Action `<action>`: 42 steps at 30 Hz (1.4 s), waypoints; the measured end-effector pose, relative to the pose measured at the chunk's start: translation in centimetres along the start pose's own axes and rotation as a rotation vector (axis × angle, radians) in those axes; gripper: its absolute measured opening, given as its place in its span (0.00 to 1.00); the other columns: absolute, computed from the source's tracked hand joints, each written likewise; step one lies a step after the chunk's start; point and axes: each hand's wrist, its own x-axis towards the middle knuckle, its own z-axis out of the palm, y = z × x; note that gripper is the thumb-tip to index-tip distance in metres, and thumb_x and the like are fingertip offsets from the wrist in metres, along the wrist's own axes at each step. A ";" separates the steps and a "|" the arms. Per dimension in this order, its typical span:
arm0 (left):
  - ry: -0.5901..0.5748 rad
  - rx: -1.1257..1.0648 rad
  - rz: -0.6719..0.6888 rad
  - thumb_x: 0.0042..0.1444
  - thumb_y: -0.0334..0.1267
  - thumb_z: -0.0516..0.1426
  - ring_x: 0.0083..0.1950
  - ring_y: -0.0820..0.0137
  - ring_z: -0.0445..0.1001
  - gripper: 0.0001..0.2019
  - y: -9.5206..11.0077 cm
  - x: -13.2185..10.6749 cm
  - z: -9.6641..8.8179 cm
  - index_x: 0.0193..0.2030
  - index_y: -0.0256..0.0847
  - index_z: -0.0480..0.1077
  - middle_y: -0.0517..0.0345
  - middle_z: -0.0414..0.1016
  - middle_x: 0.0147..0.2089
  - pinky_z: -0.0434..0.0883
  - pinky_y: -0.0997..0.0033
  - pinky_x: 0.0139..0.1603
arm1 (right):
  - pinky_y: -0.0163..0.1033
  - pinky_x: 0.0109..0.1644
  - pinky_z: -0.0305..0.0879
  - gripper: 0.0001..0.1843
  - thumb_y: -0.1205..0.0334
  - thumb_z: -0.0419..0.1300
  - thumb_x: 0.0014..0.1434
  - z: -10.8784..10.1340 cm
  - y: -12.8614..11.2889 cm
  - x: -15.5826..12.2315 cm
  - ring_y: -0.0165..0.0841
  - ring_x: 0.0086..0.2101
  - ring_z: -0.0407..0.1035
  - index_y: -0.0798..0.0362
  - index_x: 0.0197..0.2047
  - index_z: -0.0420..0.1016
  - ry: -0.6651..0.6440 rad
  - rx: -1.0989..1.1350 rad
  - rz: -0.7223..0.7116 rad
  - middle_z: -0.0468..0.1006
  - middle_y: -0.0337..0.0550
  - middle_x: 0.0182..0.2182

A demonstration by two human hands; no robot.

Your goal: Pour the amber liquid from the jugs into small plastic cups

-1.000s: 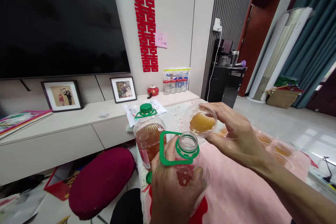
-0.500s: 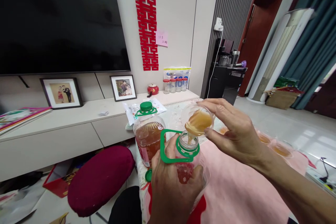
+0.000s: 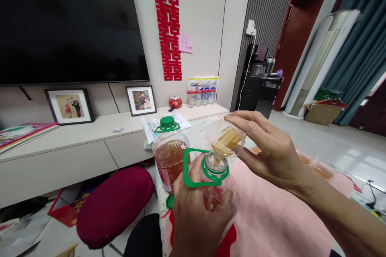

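Note:
My left hand (image 3: 202, 213) is wrapped round a clear plastic jug (image 3: 237, 192) with a green handle (image 3: 187, 168) and an uncapped mouth. Tipped over that mouth is a clear plastic cup (image 3: 214, 130), gripped at its side by my right hand (image 3: 268, 148). Pale yellow strips (image 3: 227, 140) lie in the cup, and amber liquid runs from its lip into the jug's neck. Behind and to the left stands a second jug (image 3: 171, 156) of amber liquid, closed with a green cap. A loose green cap (image 3: 170, 201) lies between the jugs' bases.
Several cups of amber liquid (image 3: 324, 172) stand at the right of the pink cloth (image 3: 271, 213). A maroon stool (image 3: 116, 207) is at the left. Beyond are a white cabinet (image 3: 57, 148) with framed photos (image 3: 141, 100) and several red-lidded jars (image 3: 198, 98).
Liquid in the cup has dropped, so the pale strips show more plainly. The cup is still tipped over the jug's mouth, and both hands stay nearly in place.

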 end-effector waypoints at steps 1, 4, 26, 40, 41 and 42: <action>-0.004 -0.006 -0.011 0.49 0.37 0.58 0.55 0.52 0.78 0.27 -0.1 0.0 0.1 0.59 0.52 0.69 0.56 0.80 0.56 0.76 0.31 0.58 | 0.49 0.55 0.78 0.29 0.79 0.60 0.58 0.0 0.0 0.0 0.43 0.54 0.77 0.55 0.62 0.72 -0.002 -0.008 -0.006 0.79 0.58 0.54; -0.020 -0.037 -0.039 0.49 0.39 0.57 0.60 0.48 0.76 0.27 -0.1 0.0 0.0 0.59 0.50 0.68 0.53 0.78 0.60 0.74 0.28 0.62 | 0.50 0.55 0.79 0.27 0.78 0.60 0.59 -0.1 -0.1 0.2 0.43 0.53 0.77 0.56 0.62 0.72 -0.004 -0.038 -0.023 0.79 0.59 0.54; -0.027 -0.014 -0.015 0.50 0.35 0.62 0.57 0.57 0.79 0.32 0.6 -0.1 -0.5 0.62 0.62 0.63 0.66 0.78 0.58 0.79 0.43 0.57 | 0.55 0.65 0.73 0.23 0.77 0.61 0.67 -0.3 -0.3 0.8 0.44 0.63 0.70 0.57 0.63 0.73 0.020 -0.139 -0.226 0.79 0.58 0.58; 0.047 0.126 0.131 0.49 0.36 0.60 0.54 0.56 0.81 0.32 -0.2 0.2 -0.3 0.62 0.57 0.61 0.59 0.79 0.57 0.83 0.48 0.51 | 0.60 0.72 0.62 0.22 0.77 0.58 0.68 -0.8 -1.0 1.2 0.43 0.65 0.70 0.52 0.62 0.73 -0.034 -0.178 -0.205 0.81 0.54 0.60; 0.053 0.125 0.132 0.50 0.36 0.60 0.54 0.56 0.80 0.30 -0.2 0.1 -0.2 0.62 0.54 0.63 0.57 0.78 0.56 0.82 0.49 0.52 | 0.60 0.71 0.63 0.22 0.76 0.60 0.67 -0.7 -0.8 1.0 0.44 0.63 0.71 0.54 0.62 0.73 -0.035 -0.152 -0.167 0.81 0.55 0.58; 0.058 0.118 0.124 0.51 0.37 0.60 0.55 0.55 0.80 0.29 -0.3 -0.1 -0.1 0.62 0.52 0.63 0.54 0.78 0.57 0.81 0.49 0.52 | 0.60 0.69 0.65 0.22 0.74 0.62 0.66 -0.6 -0.6 0.9 0.45 0.62 0.72 0.55 0.62 0.73 -0.035 -0.104 -0.121 0.82 0.56 0.57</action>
